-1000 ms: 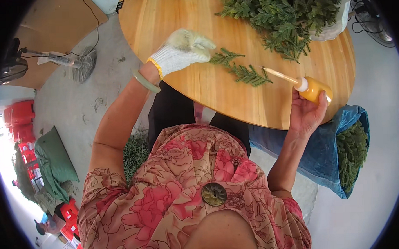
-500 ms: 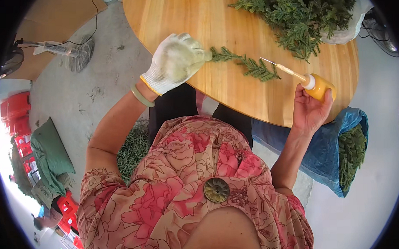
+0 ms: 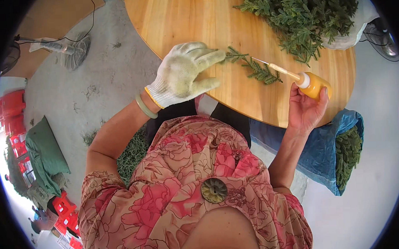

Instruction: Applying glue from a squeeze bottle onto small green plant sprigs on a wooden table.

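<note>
A green artificial fir sprig [image 3: 264,72] lies on the wooden table in front of me. My left hand [image 3: 184,72], in a white knit glove, is at the sprig's left end. Its fingers reach forward and the thumb stands apart; a fingertip meets or nearly meets the needles. Bare and ungloved, my right hand [image 3: 308,109] grips a squeeze bottle [image 3: 317,86] of orange-yellow colour with a white collar. The bottle is tilted to the left, and its long thin metal nozzle points to the sprig's middle, where touching or just above cannot be told.
A big heap of fir sprigs [image 3: 303,22] covers the table's far right on a whitish bag [image 3: 352,35]. By the right table edge, a blue sack [image 3: 317,157] holds more greenery. Fans stand at both sides. Red stools [image 3: 12,104] and a green sack [image 3: 46,147] are at left.
My left hand has moved right and its thumb has spread from the fingers. The sprig has shifted slightly right. My right hand has brought the bottle's nozzle left, to the sprig.
</note>
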